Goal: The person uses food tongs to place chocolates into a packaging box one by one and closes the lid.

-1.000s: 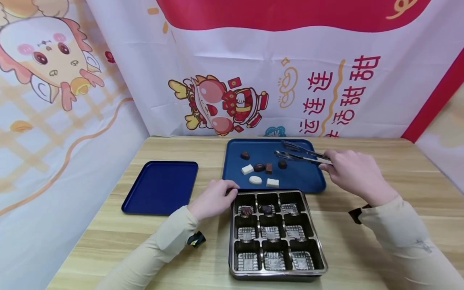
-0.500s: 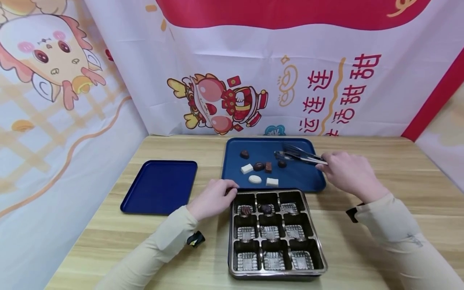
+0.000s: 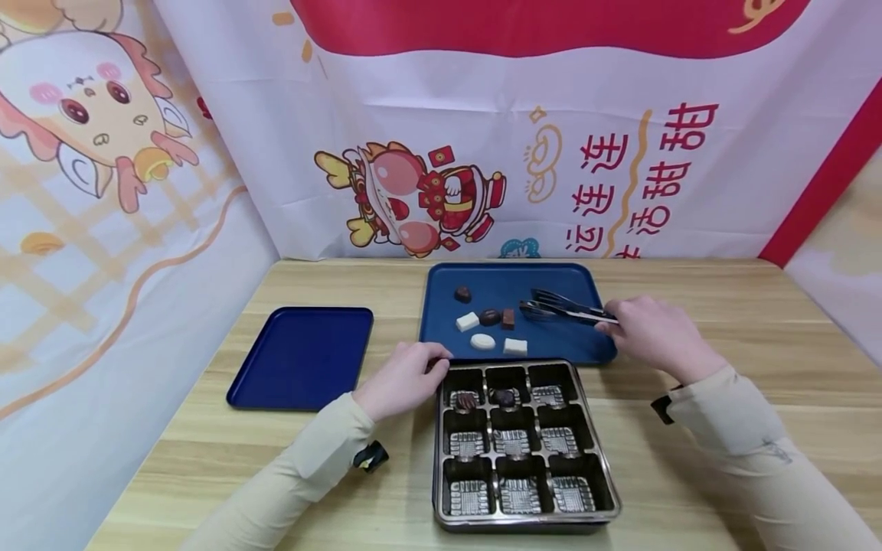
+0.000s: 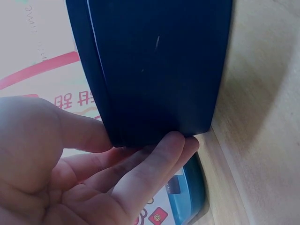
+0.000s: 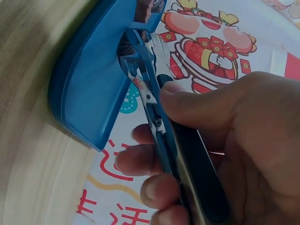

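Observation:
My right hand [image 3: 646,337] grips metal food tongs [image 3: 575,310], whose heads are over the larger blue tray [image 3: 551,279]. In the right wrist view a dark round chocolate [image 5: 125,46] shows between the tong heads, which mostly hide it in the head view. My left hand [image 3: 406,380] holds the far left corner of the chocolate box [image 3: 613,497], thumb at its upper edge and fingers against its end. The box has a dark insert with several square compartments. One dark chocolate [image 3: 465,401] sits in its far left compartment, another [image 3: 505,397] in the far middle one.
On the larger tray lie several chocolates, among them a white oval one [image 3: 482,341], white rectangular ones [image 3: 515,347] and a brown square one [image 3: 507,319]. A smaller dark blue tray [image 3: 303,360] stands at the left. Printed cloth [image 3: 413,92] hangs behind the wooden table [image 3: 193,459].
The tongs have come down and closed around the dark round chocolate, and the right hand has moved slightly left and nearer. The left hand stays at the box corner.

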A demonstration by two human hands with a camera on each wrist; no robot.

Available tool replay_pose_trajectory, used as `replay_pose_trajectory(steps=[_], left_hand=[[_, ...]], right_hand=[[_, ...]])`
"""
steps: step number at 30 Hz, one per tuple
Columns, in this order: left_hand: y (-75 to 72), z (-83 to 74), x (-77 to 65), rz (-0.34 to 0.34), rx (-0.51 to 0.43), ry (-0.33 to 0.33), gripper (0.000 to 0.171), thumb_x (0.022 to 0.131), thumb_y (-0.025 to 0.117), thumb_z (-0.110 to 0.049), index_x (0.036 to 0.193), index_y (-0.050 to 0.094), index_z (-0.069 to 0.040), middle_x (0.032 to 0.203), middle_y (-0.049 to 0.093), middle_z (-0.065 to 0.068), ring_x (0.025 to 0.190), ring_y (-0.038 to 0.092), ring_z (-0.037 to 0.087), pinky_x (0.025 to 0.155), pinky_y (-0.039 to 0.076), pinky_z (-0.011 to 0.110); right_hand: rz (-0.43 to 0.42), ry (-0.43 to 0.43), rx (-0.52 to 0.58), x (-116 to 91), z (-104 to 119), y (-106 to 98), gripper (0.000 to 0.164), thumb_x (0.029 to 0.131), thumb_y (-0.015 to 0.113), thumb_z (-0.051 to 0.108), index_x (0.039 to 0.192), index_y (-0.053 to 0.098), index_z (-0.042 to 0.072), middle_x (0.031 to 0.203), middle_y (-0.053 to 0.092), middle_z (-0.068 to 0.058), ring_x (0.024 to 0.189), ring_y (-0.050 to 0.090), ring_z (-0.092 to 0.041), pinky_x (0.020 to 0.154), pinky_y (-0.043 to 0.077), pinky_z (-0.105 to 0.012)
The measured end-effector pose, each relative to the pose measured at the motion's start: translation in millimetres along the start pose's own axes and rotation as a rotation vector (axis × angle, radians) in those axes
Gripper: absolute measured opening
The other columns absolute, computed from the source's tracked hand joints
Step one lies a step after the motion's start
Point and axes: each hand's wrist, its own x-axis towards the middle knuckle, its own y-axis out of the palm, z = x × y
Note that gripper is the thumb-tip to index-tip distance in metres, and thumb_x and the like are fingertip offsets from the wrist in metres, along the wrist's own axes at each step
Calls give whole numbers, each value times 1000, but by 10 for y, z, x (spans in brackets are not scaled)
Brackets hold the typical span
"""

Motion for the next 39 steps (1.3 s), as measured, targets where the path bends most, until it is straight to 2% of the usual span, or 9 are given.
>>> replay_pose_trajectory(steps=[17,25,31,35,39], left_hand=[[20,23,-31,1,-16,0,23,97,50,-12,109,67,-3,94,65,0,60,54,8,56,43,24],[32,37,-39,6,-14,7,22,97,50,-11,109,67,-3,95,65,1,63,54,8,59,44,24],[23,36,-31,8,-23,7,23,98,49,-11,110,67,-2,94,65,3,58,52,9,57,43,25],[17,32,-27,9,-14,2,23,98,49,-11,110,67,-3,93,65,2,56,51,9,56,42,25],[13,15,-8,1,-5,19,23,98,50,-11,110,67,-2,97,66,4,63,54,9,61,44,25]], right_hand=[[-7,5,-36,3,76,11,21,91,63,31,78,59,14,64,50,3,54,49,-16,43,37,-37],[-48,-21,-45,-28,30,14,24,91,62,31,73,54,17,63,49,2,54,50,-17,44,37,-39],[-90,-28,-46,-31,12,-36,22,90,62,30,75,56,16,64,51,1,56,52,-19,43,38,-42],[-88,-39,-50,-30,0,-72,21,90,62,30,75,56,16,65,51,1,57,53,-19,44,38,-43],[-74,-37,-56,-40,-21,-112,22,90,62,31,75,55,17,64,49,2,57,51,-18,44,38,-41]])
